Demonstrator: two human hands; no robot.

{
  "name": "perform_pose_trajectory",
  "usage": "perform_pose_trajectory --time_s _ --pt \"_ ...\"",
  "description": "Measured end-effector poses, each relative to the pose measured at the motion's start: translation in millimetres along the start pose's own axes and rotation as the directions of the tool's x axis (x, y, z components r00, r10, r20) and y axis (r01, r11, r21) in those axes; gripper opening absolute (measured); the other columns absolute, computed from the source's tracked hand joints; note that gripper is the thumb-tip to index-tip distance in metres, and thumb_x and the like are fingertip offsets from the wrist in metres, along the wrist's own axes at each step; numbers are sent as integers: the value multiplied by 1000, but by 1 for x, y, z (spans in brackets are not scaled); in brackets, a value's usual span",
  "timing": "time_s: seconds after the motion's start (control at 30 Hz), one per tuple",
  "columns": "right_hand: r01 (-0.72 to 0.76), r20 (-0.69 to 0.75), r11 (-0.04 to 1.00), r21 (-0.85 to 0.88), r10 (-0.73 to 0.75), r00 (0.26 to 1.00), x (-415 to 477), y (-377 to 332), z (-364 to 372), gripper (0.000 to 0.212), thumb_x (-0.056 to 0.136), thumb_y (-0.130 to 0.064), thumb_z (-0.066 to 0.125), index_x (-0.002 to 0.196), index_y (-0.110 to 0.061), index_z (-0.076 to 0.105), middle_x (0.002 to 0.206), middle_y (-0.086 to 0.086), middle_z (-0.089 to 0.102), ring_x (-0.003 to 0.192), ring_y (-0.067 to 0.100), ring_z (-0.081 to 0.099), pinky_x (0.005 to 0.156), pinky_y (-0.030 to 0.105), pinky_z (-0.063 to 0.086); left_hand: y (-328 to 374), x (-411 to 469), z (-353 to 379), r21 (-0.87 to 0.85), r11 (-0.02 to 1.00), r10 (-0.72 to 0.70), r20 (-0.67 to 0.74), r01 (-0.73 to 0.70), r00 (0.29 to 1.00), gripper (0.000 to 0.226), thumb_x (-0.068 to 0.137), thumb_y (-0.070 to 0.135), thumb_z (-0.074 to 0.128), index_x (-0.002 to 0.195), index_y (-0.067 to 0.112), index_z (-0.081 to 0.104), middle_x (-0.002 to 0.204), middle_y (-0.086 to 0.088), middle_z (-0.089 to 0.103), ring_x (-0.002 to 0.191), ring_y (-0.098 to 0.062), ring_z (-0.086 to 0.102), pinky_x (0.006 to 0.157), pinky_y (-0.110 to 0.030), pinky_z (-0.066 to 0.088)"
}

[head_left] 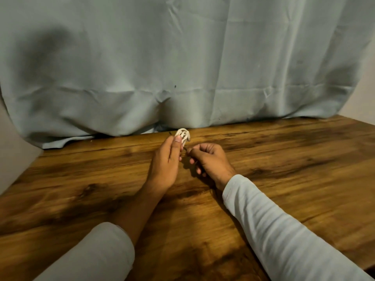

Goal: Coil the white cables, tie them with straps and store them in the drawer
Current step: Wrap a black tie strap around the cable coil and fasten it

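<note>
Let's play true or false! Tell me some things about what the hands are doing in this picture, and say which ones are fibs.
1. The left hand holds a coiled white cable. True.
2. The right hand is flat and open. False: its fingers are curled, and it seems to pinch a thin dark strap.
3. The table is brown wood. True.
4. A red cloth hangs behind the table. False: the cloth is pale blue-grey.
5. The cable already lies in a drawer. False: no drawer shows, and the cable is held above the table.
</note>
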State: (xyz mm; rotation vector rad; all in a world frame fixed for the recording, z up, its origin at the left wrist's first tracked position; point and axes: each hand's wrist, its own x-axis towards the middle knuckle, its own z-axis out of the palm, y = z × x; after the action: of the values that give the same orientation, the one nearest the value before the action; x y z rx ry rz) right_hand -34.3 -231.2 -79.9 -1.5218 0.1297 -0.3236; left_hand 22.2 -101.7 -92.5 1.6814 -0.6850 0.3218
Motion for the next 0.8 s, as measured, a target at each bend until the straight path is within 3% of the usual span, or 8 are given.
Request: perform_pose_trajectory --time_s 0.1,0.27,0.43,0.5,0.63,0.8 --pt "52 19 991 126 -55 998 1 2 2 15 102 -13 61 92 -4 68 65 2 63 45 11 44 41 21 30 3 -4 6 26 999 46 75 -48 996 32 110 32 41 82 28 57 71 11 60 65 2 56 64 -21 43" --pt "-5 62 952 306 -14 998 5 7 2 9 100 -6 61 102 -3 69 69 5 63 53 11 47 42 21 34 -5 0 3 246 962 104 78 -120 992 28 109 43 33 87 38 50 76 15 53 76 -11 53 76 -43 45" --pt "-75 37 885 459 65 997 9 8 8 26 97 -2 63 123 2 67 74 3 63 53 5 50 40 17 38 7 -2 4 466 872 128 82 -152 988 28 105 50 22 103 32 43 98 7 62 99 -22 60 93 -48 40" --pt "-86 40 877 473 76 996 9 8 8 30 97 -3 63 126 6 65 78 5 63 52 5 51 40 16 39 8 -1 5 456 880 113 66 -131 991 30 105 52 23 109 29 42 109 3 68 105 -22 63 99 -48 39" --pt "-88 55 884 459 71 996 9 10 8 31 98 -6 64 127 4 64 82 7 62 53 4 50 40 17 38 5 0 6 468 872 133 55 -143 990 41 109 45 27 139 22 43 130 2 68 120 -20 61 106 -45 36" --pt "-138 109 905 403 102 989 5 6 8 13 100 -11 63 111 -5 64 75 2 60 49 5 41 37 17 30 -6 5 0 503 844 179 63 -186 982 48 106 48 26 142 28 52 120 -3 70 107 -24 64 95 -46 48"
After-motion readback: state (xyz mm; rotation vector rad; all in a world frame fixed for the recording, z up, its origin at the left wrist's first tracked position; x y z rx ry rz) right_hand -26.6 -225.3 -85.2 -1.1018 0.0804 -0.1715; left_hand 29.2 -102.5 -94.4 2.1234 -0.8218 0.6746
